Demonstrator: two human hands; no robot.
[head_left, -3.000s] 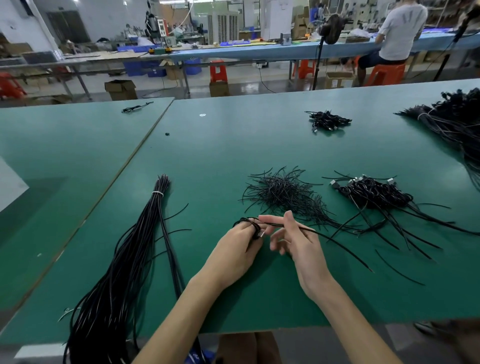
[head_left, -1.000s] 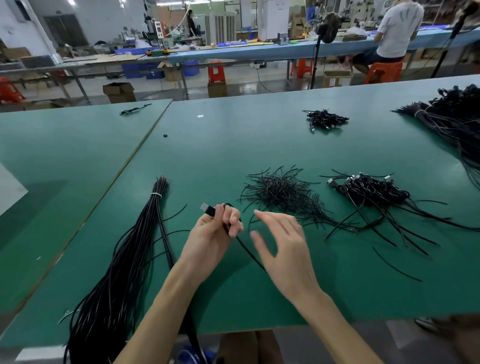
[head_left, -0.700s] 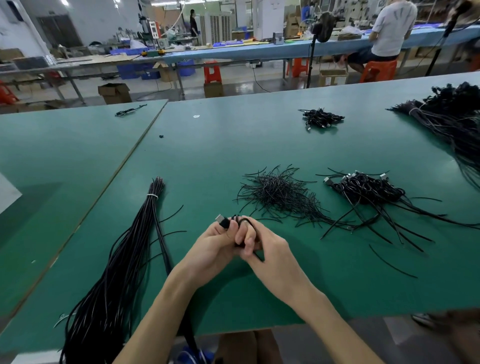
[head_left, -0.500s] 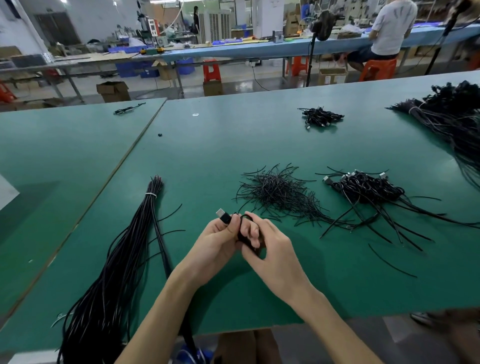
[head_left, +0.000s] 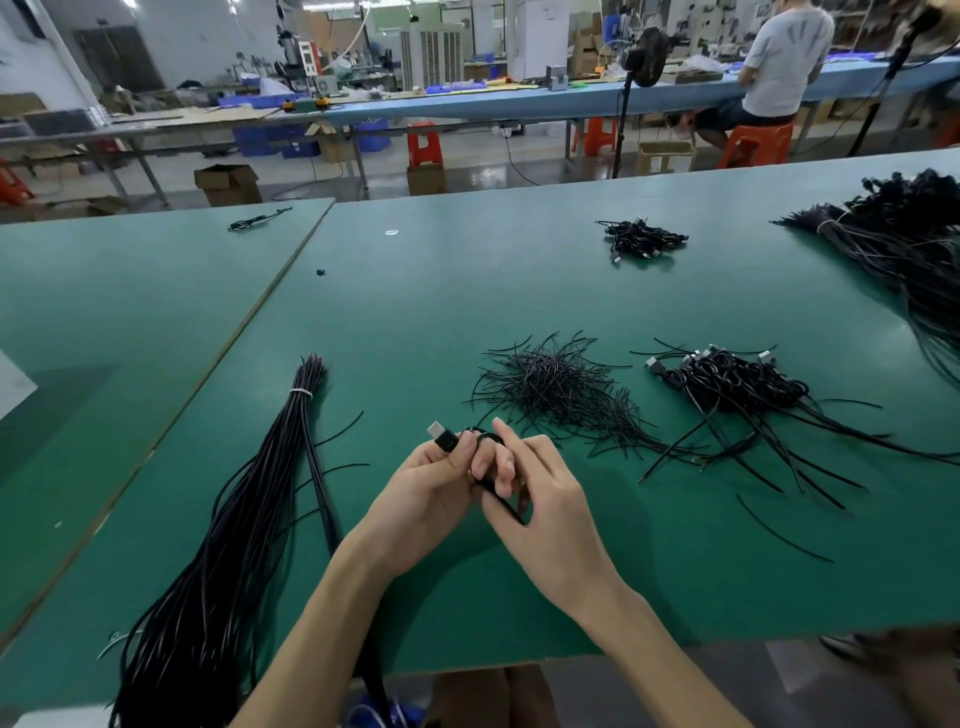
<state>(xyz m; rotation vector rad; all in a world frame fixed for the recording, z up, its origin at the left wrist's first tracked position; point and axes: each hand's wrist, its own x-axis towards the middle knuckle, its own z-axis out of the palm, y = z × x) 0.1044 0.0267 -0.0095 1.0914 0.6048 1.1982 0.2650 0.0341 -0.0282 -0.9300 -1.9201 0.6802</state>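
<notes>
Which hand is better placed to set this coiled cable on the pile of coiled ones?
Right, probably. Both hands hold the cable, and the pile of coiled cables lies to the right, nearer the right hand; the left hand would have to cross over.

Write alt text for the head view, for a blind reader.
A left hand and a right hand hold a coiled black cable with a metal plug sticking out, above a green table. A long cable bundle lies to the left; loose black ties and a pile of coiled cables lie to the right.
</notes>
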